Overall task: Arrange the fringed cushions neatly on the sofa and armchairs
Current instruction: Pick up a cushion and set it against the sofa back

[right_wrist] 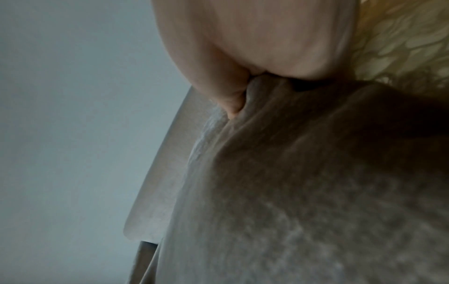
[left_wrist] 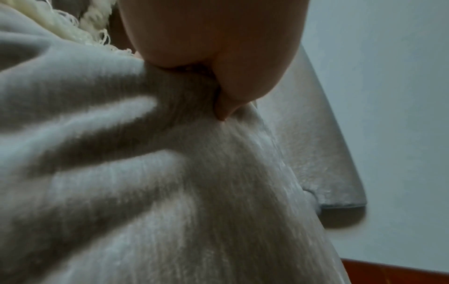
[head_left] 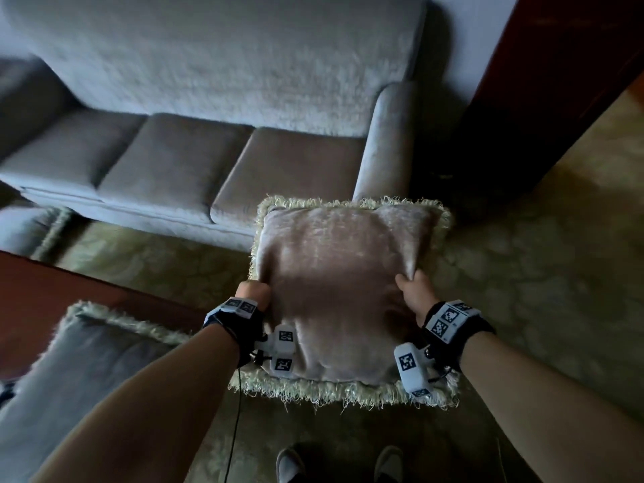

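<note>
A beige cushion with a cream fringe hangs in the air in front of the sofa, near its right armrest. My left hand pinches a fold of the cushion's fabric on its left side; the left wrist view shows the thumb pressed into the bunched cloth. My right hand pinches the fabric on the right side, and the right wrist view shows the gathered cloth the same way. A second fringed cushion lies at the lower left.
The grey three-seat sofa has bare seat pads and a rounded right armrest. A dark red wooden table surface sits at the left. Another fringed cushion shows at the left edge. Patterned carpet covers the floor; my feet are below.
</note>
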A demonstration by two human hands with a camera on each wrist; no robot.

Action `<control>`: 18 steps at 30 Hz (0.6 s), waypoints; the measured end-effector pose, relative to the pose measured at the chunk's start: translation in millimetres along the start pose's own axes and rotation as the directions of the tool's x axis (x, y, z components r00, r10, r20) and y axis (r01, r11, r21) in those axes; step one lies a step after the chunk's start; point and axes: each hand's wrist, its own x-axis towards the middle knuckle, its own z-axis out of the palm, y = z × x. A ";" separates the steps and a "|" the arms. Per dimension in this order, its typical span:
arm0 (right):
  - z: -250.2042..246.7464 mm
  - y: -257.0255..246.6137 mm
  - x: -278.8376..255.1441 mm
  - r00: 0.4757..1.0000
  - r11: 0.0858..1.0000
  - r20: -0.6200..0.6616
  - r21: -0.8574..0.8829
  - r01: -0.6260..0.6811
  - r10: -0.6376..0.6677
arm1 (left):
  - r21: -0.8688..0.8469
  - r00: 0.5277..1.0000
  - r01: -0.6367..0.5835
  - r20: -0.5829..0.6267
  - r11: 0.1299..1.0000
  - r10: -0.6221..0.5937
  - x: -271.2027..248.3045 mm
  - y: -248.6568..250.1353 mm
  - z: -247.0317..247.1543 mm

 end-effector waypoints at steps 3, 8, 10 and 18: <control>-35.1 -75.1 -42.3 0.995 0.994 0.008 0.046 0.100 -0.100 | 0.096 0.993 -0.084 -0.070 0.992 0.091 -45.7 33.6 -67.3; -77.6 -163.0 -78.2 0.980 0.972 0.038 0.138 0.188 -0.195 | -0.247 0.995 -0.082 -0.069 0.966 0.067 -51.7 58.1 -129.8; -91.3 -194.3 -90.1 0.974 0.960 0.059 0.193 0.205 -0.219 | -0.496 0.993 -0.112 -0.088 0.861 0.078 -43.8 64.9 -146.6; -81.2 -270.7 -46.1 0.972 0.943 0.136 0.300 0.147 -0.194 | -0.719 0.968 -0.213 -0.249 0.661 0.041 -21.0 101.7 -207.9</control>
